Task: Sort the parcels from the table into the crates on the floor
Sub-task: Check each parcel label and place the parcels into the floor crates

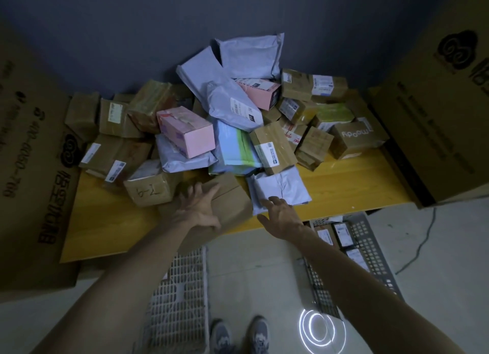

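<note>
A heap of parcels covers the yellow table (344,179): brown cartons, grey mailer bags and two pink boxes (185,130). My left hand (197,208) lies spread on top of a brown cardboard box (230,197) at the table's front edge, thumb over its near side. My right hand (280,215) reaches with straight fingers to the near edge of a grey mailer bag (280,188), touching it. On the floor below stand a white slatted crate (182,287) and a grey crate (370,248) that holds a few labelled parcels.
Large cardboard cartons flank the table on the left (31,168) and right (436,115). A dark wall stands behind the heap. My shoes (240,335) are on the pale floor between the crates. A cable (423,237) trails on the floor at right.
</note>
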